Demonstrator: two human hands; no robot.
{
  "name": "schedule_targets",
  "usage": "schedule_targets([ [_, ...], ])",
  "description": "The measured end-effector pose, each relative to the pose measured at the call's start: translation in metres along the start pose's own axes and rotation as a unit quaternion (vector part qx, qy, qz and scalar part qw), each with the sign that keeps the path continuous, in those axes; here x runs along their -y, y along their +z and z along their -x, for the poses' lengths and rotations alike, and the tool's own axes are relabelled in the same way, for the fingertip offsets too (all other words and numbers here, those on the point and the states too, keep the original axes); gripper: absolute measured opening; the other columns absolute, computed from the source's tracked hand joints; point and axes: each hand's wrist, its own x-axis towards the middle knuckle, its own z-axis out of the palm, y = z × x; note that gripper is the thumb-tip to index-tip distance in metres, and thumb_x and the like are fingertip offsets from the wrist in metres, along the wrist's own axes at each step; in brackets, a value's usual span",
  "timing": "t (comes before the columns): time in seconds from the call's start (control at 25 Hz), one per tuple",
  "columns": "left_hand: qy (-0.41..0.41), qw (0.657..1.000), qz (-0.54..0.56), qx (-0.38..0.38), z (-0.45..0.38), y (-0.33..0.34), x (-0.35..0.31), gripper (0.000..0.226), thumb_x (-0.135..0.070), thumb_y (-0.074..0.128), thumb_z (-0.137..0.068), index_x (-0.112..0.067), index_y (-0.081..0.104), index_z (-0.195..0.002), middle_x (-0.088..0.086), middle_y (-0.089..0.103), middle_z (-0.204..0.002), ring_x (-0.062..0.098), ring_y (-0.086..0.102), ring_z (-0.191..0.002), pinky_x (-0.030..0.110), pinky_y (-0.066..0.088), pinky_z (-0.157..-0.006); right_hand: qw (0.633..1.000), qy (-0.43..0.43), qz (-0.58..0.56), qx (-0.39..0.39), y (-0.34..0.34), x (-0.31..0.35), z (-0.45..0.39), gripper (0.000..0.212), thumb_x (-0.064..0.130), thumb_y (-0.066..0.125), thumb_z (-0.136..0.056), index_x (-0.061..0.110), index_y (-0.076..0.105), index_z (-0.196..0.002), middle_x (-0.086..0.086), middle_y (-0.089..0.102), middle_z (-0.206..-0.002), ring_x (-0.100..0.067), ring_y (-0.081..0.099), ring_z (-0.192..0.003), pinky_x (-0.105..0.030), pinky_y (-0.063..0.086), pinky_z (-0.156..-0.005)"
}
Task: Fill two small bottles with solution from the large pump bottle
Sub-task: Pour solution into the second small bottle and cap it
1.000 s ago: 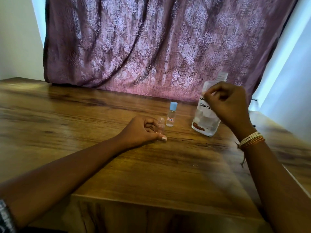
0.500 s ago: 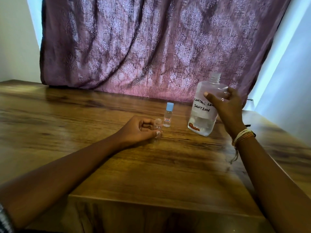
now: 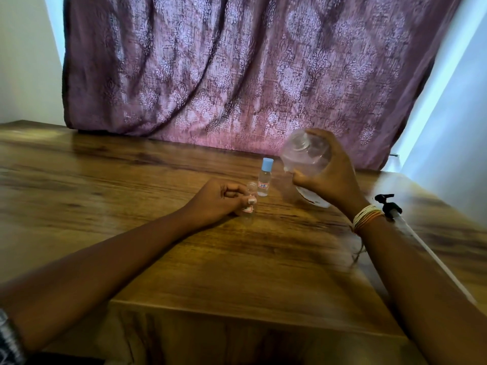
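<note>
The purple curtain [image 3: 237,69] hangs behind, and the wooden worktop [image 3: 131,196] carries everything in play. The large bottle [image 3: 305,156] is up off the worktop, tipped over toward the camera, mouth pointing down and left, with the right hand [image 3: 332,177] wrapped around its body. Its pump head [image 3: 388,205] is off, lying with its long tube on the worktop beside the right wrist, so this will be a straight pour, not a pumped dose. Clear solution sits low in the tilted body.

Down to the small stuff. The left hand [image 3: 221,198] rests on the worktop, fingers pinched around the open small bottle [image 3: 250,198], which stands upright with its cap off. Just behind it stands the blue-capped small bottle [image 3: 264,180], labelled and closed, with liquid showing inside.

Now the craft. That little neck is narrow and the big mouth is wide, so I'd bring the lip right over the opening before tipping further, then tilt slowly for a thin stream. The left hand should keep the small one pinned and vertical. Rush it and solution floods the worktop. The frame is blurred, so whether liquid is flowing yet I cannot tell.
</note>
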Motion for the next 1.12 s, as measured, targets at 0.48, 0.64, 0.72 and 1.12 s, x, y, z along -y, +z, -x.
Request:
schedule_targets([
  [0.48,0.046,0.998,0.035,-0.005,-0.001,0.001,0.002,0.03,-0.024,0.067,-0.084,-0.006,0.071,-0.107,0.013,0.075,-0.102,0.038,0.07,-0.095,0.054,0.053,-0.081,0.966,-0.171,0.16,0.107,0.015,0.006,0.001,0.065,0.045,0.068,-0.065,0.018,0.061,-0.124,-0.005,0.067,-0.11,-0.024,0.064,-0.097,-0.047,0.053,-0.079],
  [0.64,0.059,0.995,0.076,0.004,0.0,0.003,-0.003,0.019,-0.022,0.068,-0.079,-0.018,0.076,-0.096,0.004,0.077,-0.097,0.022,0.072,-0.091,0.04,0.056,-0.077,0.961,-0.186,0.18,0.101,0.017,0.0,-0.002,0.057,0.044,0.069,-0.071,0.024,0.062,-0.123,0.0,0.068,-0.112,-0.021,0.065,-0.1,-0.047,0.053,-0.078],
  [0.72,0.061,0.995,0.079,0.007,0.002,0.004,-0.006,0.016,-0.024,0.068,-0.077,-0.024,0.077,-0.091,0.0,0.077,-0.095,0.016,0.072,-0.089,0.03,0.056,-0.073,0.957,-0.189,0.194,0.099,0.019,-0.002,-0.002,0.055,0.041,0.069,-0.071,0.026,0.062,-0.124,0.002,0.067,-0.112,-0.021,0.066,-0.1,-0.048,0.052,-0.078],
  [1.12,0.068,0.996,0.061,0.004,0.003,0.003,-0.006,0.016,-0.009,0.063,-0.087,-0.014,0.073,-0.098,0.001,0.077,-0.094,0.019,0.073,-0.089,0.034,0.058,-0.072,0.938,-0.197,0.269,0.094,0.021,0.001,-0.001,0.065,0.072,0.044,-0.083,0.029,0.058,-0.129,0.002,0.064,-0.121,-0.022,0.061,-0.112,-0.054,0.046,-0.087],
])
